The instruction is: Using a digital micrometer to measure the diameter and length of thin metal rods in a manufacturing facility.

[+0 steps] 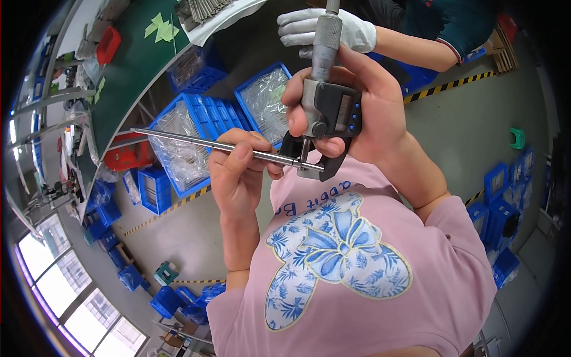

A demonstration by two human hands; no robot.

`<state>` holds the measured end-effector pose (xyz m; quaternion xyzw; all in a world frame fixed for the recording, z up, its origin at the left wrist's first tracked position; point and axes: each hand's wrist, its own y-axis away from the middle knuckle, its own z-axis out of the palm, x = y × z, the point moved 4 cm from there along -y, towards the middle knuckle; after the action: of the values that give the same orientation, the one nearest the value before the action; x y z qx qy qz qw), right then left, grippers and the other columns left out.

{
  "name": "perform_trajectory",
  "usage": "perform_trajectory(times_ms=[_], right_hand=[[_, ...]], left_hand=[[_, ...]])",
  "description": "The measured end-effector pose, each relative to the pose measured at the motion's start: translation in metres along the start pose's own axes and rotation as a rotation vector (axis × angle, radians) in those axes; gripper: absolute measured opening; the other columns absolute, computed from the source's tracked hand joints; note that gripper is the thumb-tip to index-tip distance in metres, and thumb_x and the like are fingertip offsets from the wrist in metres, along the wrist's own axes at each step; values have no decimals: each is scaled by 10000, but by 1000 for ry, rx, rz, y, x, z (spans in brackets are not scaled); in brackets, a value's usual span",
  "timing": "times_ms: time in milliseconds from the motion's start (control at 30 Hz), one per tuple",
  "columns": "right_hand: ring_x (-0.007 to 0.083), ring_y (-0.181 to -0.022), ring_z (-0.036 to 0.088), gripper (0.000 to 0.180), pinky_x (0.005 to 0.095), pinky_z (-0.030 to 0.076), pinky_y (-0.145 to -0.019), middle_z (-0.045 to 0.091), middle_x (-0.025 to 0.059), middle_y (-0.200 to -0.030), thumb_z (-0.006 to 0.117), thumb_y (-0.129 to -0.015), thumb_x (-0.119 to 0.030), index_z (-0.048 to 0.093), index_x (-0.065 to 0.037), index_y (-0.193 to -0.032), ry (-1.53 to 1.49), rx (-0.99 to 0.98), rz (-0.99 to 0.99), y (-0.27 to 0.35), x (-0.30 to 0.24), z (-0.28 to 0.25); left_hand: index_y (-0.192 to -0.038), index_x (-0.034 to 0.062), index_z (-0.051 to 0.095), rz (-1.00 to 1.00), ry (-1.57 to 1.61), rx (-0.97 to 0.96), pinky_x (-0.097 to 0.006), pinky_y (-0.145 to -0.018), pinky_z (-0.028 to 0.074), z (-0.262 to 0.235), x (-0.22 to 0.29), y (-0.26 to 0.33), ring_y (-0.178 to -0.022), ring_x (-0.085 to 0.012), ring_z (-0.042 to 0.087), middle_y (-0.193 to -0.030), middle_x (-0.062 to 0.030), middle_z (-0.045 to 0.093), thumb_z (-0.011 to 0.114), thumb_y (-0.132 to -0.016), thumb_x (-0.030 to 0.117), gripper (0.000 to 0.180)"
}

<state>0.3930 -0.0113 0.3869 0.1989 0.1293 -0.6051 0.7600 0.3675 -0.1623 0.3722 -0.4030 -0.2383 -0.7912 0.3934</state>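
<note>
A digital micrometer stands upright in my right hand, its thimble pointing up and its black frame at the bottom. My right fingers wrap around its body. My left hand pinches a thin metal rod that stretches out to the left. The rod's right end lies in the micrometer's jaw, just below the spindle. Whether spindle and anvil both touch the rod, I cannot tell.
Behind the micrometer is a co-worker's white-gloved hand. Blue crates with plastic-wrapped rods stand beside the green table. A red stool is at the left. Yellow-black tape marks the floor.
</note>
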Motion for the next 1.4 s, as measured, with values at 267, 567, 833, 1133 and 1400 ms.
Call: perform_trajectory(times_ms=[267, 567, 833, 1133, 1400], right_hand=[[141, -366, 471, 593, 203, 388, -351, 573, 156, -621, 362, -760, -513, 529, 54, -796, -3, 8, 71, -2, 5, -6], [156, -394, 490, 616, 201, 393, -342, 570, 188, -671, 295, -795, -502, 528, 67, -831, -19, -33, 69, -1, 8, -1], [155, -375, 468, 608, 196, 374, -324, 563, 194, -668, 208, -837, -451, 510, 76, -860, 36, -29, 37, 3, 5, 4], [136, -379, 474, 579, 198, 391, -363, 575, 158, -641, 349, -771, -501, 532, 47, -798, -10, -41, 91, 6, 11, 3], [140, -384, 480, 593, 196, 386, -341, 572, 157, -642, 337, -771, -512, 535, 46, -798, -37, -40, 106, 7, 17, 3]], left_hand=[[-775, -59, 487, -11, -1, 18, -269, -466, 455, 0, -3, 2, -521, -194, 535, -698, -157, 512, 464, -784, 152, 212], [-772, -49, 486, -10, -17, 5, -272, -450, 435, -2, 1, 4, -504, -190, 516, -672, -155, 502, 456, -779, 157, 208], [-770, -60, 487, 22, -13, 51, -264, -460, 442, 1, 4, 9, -502, -193, 518, -645, -162, 503, 460, -775, 158, 220], [-768, -71, 489, 31, -16, 10, -259, -464, 445, 4, 2, 14, -498, -198, 521, -656, -181, 516, 466, -768, 150, 221], [-763, -55, 485, 19, -24, 21, -270, -463, 440, 3, 2, 20, -496, -195, 512, -637, -167, 501, 449, -776, 157, 215]])
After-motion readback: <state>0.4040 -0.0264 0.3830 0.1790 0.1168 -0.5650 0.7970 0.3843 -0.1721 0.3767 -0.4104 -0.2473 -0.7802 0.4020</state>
